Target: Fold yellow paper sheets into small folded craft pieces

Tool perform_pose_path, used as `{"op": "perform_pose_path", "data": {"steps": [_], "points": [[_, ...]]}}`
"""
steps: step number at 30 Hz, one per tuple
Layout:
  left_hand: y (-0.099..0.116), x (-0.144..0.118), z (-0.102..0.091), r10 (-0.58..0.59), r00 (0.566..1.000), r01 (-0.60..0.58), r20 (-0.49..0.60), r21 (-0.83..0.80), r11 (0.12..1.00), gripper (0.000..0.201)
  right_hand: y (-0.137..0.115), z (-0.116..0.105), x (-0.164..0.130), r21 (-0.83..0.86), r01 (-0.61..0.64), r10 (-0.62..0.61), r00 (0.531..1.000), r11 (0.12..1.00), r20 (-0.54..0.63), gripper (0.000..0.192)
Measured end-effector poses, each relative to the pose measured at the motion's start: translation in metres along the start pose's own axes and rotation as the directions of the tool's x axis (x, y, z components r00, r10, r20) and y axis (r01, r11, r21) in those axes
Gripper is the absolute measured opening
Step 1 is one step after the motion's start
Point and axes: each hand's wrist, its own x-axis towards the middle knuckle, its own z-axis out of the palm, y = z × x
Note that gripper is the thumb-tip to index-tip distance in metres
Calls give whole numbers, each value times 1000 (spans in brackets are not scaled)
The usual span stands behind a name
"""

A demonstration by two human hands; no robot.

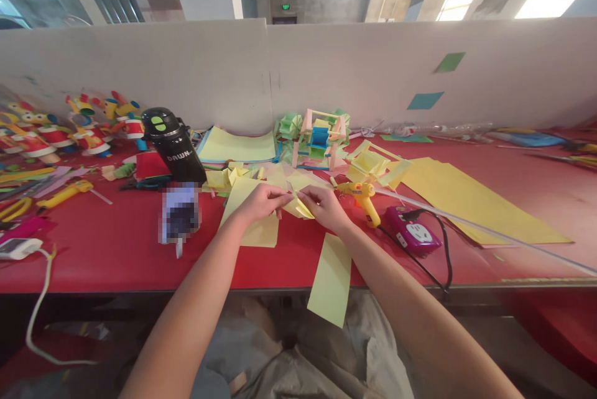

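Near me, left hand (pixel 262 201) and right hand (pixel 321 206) pinch a small yellow paper piece (pixel 298 205), fold seemingly half-made; finished paper wheel model (pixel 319 138) stands far behind, glue gun (pixel 361 195) idle.

A pixelated blur hides the card (pixel 180 212) beside the bottle (pixel 173 145); toys (pixel 28 138) run off left.

Left hand (pixel 261 201) and right hand (pixel 324 206) pinch yellow paper (pixel 298 206).
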Motion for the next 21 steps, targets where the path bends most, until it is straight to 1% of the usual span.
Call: {"op": "perform_pose_path", "data": {"steps": [3,6,10,12,14,18,19,21], "points": [[-2,0,0,40,999,-39,-15,53,998,45,0,0,0,8,-5,5,1000,1000,9,46],[-3,0,2,31,999,-31,-8,65,997,44,0,0,0,8,-9,9,999,1000,38,48],[-4,0,3,19,999,-21,33,64,998,46,2,0,0,-11,-7,7,998,1000,60,48],[-3,0,3,9,999,-10,40,37,999,46,3,0,0,-27,2,-1,999,1000,35,47],[-1,1,3,18,1000,-18,8,-14,1000,44,3,0,1,-26,2,-2,1000,1000,-9,47],[2,1,3,128,984,-139,-123,-90,986,38,4,-1,2,56,-34,40,994,998,-101,46],[2,1,4,145,980,-160,-137,-100,982,38,4,-1,2,79,-43,53,991,996,-122,45],[0,3,7,141,979,-160,-147,-130,979,39,5,0,2,109,-58,75,984,992,-161,45]]}}
